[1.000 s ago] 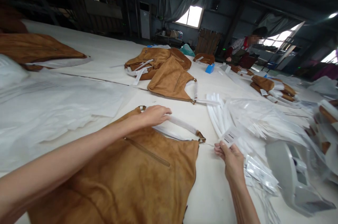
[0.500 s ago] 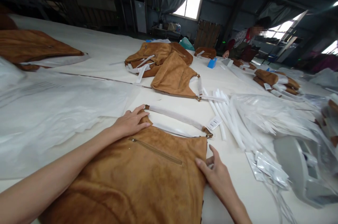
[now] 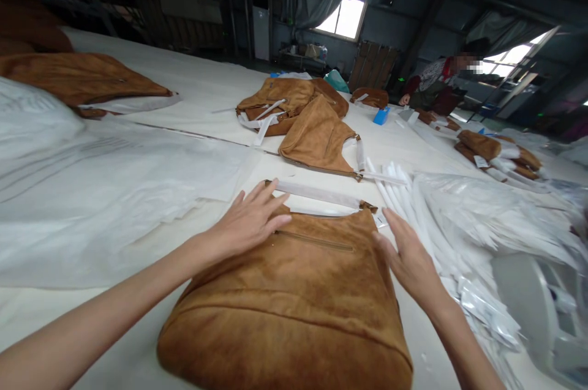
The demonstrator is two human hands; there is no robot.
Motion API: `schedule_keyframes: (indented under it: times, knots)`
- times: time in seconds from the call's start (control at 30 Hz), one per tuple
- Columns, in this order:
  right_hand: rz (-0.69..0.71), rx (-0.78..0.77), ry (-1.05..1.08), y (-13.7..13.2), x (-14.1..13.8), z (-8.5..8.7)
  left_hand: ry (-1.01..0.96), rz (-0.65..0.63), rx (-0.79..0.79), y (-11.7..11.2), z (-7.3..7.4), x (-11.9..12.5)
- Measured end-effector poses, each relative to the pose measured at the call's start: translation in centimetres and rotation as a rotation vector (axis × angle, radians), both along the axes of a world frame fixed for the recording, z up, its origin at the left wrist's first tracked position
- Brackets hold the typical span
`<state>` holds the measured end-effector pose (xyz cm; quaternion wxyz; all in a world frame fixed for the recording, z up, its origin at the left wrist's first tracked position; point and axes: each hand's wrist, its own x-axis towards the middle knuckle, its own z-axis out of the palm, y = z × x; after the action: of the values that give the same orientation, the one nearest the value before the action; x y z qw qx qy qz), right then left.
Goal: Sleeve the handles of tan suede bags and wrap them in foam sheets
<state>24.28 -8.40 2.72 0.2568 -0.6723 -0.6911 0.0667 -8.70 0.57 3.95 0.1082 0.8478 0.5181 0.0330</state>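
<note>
Tan suede makes up the shoulder bag point(image 3: 294, 292) lying flat at the lower centre of the frame on the white desk point(image 3: 206, 81), zip side up, its white-wrapped strap point(image 3: 321, 194) stretched along the top edge. The left hand point(image 3: 248, 221) rests flat on the bag's upper left corner and the right hand point(image 3: 408, 258) lies against its upper right edge, each grip wide, fingers spread, holding nothing. Pressing palms could, I judge, mark or crease the nap, and the small tag point(image 3: 379, 220) by the strap ring could get bent under the right hand. Close at the right lie white foam sleeves point(image 3: 395, 185), a heap of clear plastic bags point(image 3: 482, 212) and a grey dispenser point(image 3: 528, 292), crowding that side; tissue sheets point(image 3: 92, 194) fill the left. More tan bags point(image 3: 298, 111) lie at upper centre, a co-worker point(image 3: 436, 81) beyond at upper right.
</note>
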Motion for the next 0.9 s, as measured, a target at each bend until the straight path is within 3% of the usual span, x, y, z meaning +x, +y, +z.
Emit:
schedule_keyframes:
  times: [0.1, 0.17, 0.27, 0.37, 0.5, 0.6, 0.67, 0.73, 0.9]
  knots:
    - [0.296, -0.214, -0.124, -2.6, -2.2, -1.0, -0.019, -0.250, -0.029, -3.7, -2.0, 0.5]
    - [0.382, -0.395, -0.160, -3.4, -3.0, -2.3, -0.003, -0.290, -0.085, -5.0, -3.8, 0.8]
    - [0.399, -0.466, -0.178, -3.3, -3.3, -3.4, -0.001, -0.290, -0.105, -5.0, -5.4, 0.7]
    - [0.392, -0.451, -0.204, -2.8, -3.5, -3.1, 0.010, -0.279, -0.135, -4.5, -4.7, 0.4]
    - [0.372, -0.448, -0.216, -3.2, -4.5, -2.3, 0.075, -0.262, -0.233, -3.5, -0.8, 1.4]
    - [0.344, -0.418, -0.166, -4.1, -5.9, -2.5, -0.001, -0.219, -0.197, -2.0, 1.9, 4.9]
    - [0.306, -0.382, -0.118, -4.7, -7.3, -2.9, -0.120, -0.186, -0.131, -1.0, 2.5, 8.5]
    - [0.266, -0.362, -0.071, -5.3, -9.0, -3.4, -0.190, -0.183, -0.095, -0.3, 2.1, 12.8]
    - [0.168, -0.332, 0.091, -6.2, -13.4, -3.6, -0.190, -0.161, -0.088, 0.5, -0.6, 22.0]
